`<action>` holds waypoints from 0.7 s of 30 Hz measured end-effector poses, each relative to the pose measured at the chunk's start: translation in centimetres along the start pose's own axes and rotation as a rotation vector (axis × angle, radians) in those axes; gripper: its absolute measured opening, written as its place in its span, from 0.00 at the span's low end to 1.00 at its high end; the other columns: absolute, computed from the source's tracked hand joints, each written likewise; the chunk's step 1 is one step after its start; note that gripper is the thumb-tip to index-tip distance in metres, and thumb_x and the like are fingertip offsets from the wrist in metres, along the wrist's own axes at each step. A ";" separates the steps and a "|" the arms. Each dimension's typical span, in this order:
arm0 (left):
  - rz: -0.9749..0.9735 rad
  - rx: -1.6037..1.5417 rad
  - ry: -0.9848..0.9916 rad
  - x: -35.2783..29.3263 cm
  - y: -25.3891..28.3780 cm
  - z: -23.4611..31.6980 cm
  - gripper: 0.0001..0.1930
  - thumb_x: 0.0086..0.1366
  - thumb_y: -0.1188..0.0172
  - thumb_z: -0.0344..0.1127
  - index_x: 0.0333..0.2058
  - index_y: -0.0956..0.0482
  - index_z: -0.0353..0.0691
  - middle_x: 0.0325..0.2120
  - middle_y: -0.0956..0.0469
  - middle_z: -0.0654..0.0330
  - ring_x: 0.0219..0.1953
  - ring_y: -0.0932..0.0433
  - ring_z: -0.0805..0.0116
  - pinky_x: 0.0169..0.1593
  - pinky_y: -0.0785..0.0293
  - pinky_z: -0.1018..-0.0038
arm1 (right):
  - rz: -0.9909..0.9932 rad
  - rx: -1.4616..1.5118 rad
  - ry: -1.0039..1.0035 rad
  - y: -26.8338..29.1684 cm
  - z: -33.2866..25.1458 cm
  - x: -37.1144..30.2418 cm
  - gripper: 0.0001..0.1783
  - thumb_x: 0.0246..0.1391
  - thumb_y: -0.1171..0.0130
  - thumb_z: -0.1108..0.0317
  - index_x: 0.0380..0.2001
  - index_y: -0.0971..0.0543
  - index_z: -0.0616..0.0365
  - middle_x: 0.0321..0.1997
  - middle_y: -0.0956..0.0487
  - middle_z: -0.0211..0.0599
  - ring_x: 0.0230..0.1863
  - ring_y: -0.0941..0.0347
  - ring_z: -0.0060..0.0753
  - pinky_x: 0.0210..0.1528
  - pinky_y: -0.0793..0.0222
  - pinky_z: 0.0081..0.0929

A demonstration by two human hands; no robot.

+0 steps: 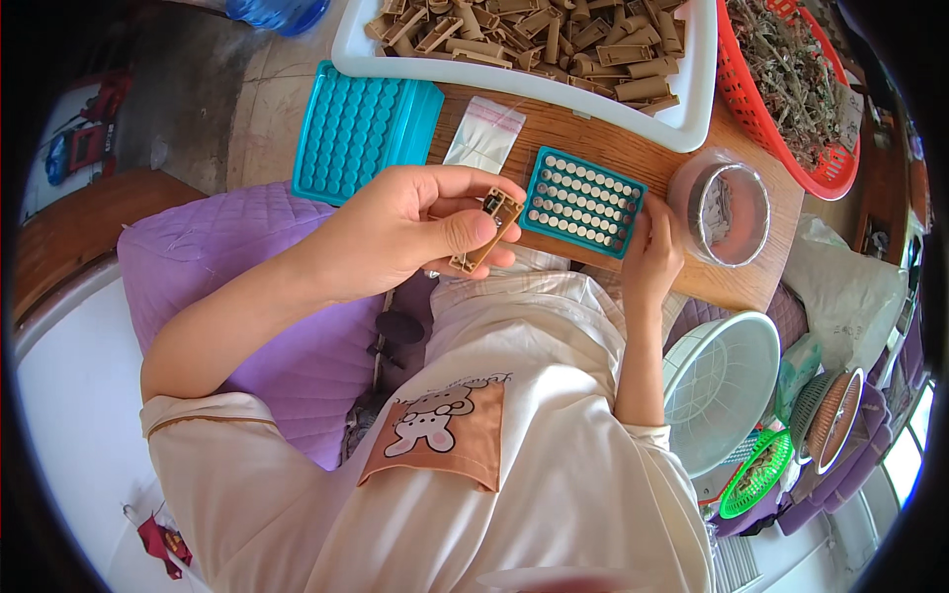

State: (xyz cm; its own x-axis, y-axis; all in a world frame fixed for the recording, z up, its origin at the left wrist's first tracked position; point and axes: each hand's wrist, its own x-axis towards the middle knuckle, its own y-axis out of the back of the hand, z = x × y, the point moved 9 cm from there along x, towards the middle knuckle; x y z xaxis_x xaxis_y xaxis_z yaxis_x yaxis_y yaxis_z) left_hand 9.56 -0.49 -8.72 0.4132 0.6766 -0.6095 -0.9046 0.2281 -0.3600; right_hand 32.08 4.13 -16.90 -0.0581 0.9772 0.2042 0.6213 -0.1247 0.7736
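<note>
My left hand (425, 232) is closed round a small tan plastic casing (486, 231), held up over the near edge of the table. The casing is long and open-sided, with a small dark part in its upper end. In front and to the right is a teal tray (530, 219) with rows of small round whitish pieces (583, 201). My right hand (652, 249) has its fingers and thumb closed at the tray's right rim. Whether a loose piece is also between those fingers is hidden.
A white bin (554, 82) of tan casings (593, 44) stands at the back. Nearby are a second teal tray (368, 133), a clear plastic bag (484, 138), a round clear container (727, 210) and a red basket (825, 183). A pale green basket (727, 395) sits at right.
</note>
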 end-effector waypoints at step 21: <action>-0.007 0.061 -0.208 -0.8 -1.6 -0.4 0.23 0.57 0.44 0.36 0.49 0.37 0.34 0.35 0.28 0.61 0.36 0.28 0.76 0.40 0.29 0.80 | 0.190 0.751 0.417 4.0 -17.4 -1.5 0.13 0.31 0.40 0.85 0.26 0.27 0.66 0.32 0.25 0.46 0.36 0.27 0.42 0.37 0.29 0.29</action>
State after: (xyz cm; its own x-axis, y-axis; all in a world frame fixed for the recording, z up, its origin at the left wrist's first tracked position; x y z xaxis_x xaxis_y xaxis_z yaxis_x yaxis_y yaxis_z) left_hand 10.71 -1.67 -7.90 0.3945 0.8032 -0.4464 -0.9092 0.2708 -0.3162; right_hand 21.09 -0.83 -3.69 -0.0912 0.7909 0.6051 0.9907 0.0106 0.1354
